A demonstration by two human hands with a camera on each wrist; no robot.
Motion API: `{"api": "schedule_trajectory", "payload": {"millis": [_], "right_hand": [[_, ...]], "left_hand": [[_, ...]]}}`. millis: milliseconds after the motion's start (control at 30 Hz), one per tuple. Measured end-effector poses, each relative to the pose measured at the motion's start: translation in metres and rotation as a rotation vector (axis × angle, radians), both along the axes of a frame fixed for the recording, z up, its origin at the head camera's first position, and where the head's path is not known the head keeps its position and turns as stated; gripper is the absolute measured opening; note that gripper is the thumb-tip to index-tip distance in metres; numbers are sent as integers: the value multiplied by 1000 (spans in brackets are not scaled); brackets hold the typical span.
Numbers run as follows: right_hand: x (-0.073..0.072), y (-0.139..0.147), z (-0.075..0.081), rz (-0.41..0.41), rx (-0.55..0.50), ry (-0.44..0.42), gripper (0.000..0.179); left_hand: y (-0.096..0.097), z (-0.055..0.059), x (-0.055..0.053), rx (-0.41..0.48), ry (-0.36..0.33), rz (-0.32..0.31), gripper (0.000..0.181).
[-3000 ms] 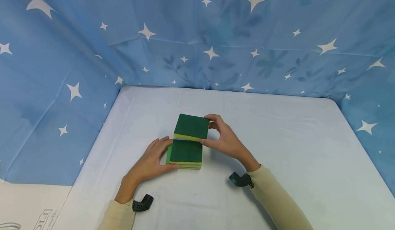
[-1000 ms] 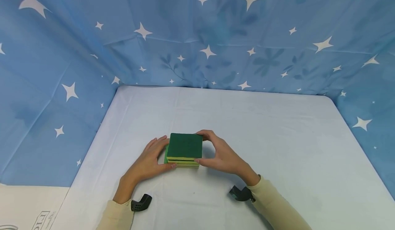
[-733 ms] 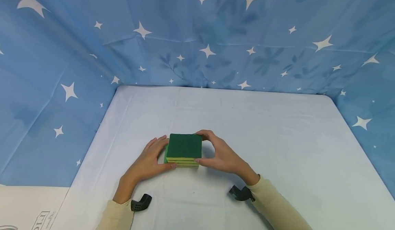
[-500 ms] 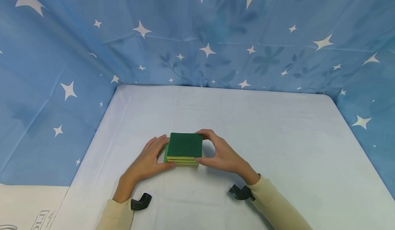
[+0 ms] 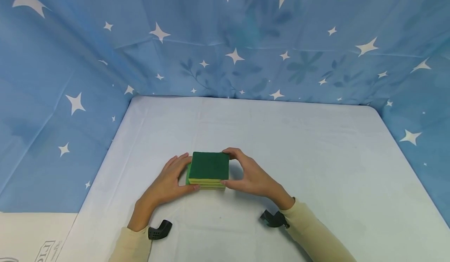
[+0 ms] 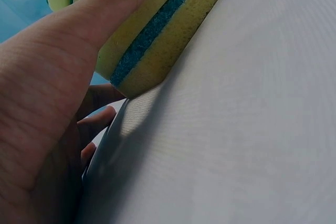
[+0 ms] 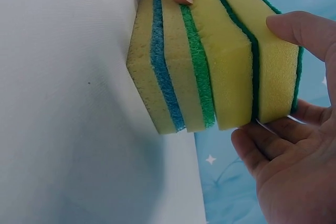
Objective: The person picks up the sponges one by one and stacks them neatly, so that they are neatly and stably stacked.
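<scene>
Several scouring sponges stand in one stack on the table. The top sponge (image 5: 210,165) has a dark green pad facing up and a yellow foam edge. In the right wrist view, a second yellow sponge (image 7: 231,72) with a dark green pad lies beneath it. Lower sit a sponge with a bright green pad (image 7: 198,66) and a bottom sponge with a blue pad (image 7: 165,77). My right hand (image 5: 252,177) pinches the top sponge at its right side, thumb in front and fingers behind. My left hand (image 5: 168,186) grips the stack's left side lower down, thumb on the front edge.
A white-clothed table (image 5: 316,156) extends around the stack. Behind it and at both sides hangs a blue curtain (image 5: 197,27) with white stars. A pale printed surface (image 5: 31,230) lies at the lower left. Dark devices (image 5: 159,230) are worn on both wrists.
Three seconds ago my right hand held the top sponge behind the stack; it moved toward me and down onto the stack. Both hands stay nearly still over the last second.
</scene>
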State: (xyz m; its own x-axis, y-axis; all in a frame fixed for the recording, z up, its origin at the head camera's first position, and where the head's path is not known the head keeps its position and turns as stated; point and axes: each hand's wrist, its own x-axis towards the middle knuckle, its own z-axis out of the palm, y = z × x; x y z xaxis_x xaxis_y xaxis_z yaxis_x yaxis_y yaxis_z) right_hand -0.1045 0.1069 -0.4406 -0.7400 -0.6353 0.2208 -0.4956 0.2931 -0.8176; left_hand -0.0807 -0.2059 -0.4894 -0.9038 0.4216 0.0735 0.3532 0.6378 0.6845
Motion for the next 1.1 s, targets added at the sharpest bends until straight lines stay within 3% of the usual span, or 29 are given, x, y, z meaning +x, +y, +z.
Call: {"api": "schedule_trajectory", "payload": {"millis": [367,600,733,867,967,1100], "right_hand": [[1,-3,-2,-7,34,-2,84],[0,-2,-4,21,14,-9,97],[-2,0,-1,16,1,6,93],[-6,9,2,-42,16,17,82],[-12,22,5,-109,56,41,78],[-22,50,7,-211,164,128,76]], "left_hand": [[-2,1,6,0,-28,31,88],[-3,-1,6,-7,-46,42,94],[-7,-2,5,42,-71,38,99],[-13,-2,3,129,-61,10,102],[-17,0,2,188,-30,16,88],[-24,8,0,223,9,113,50]]}}
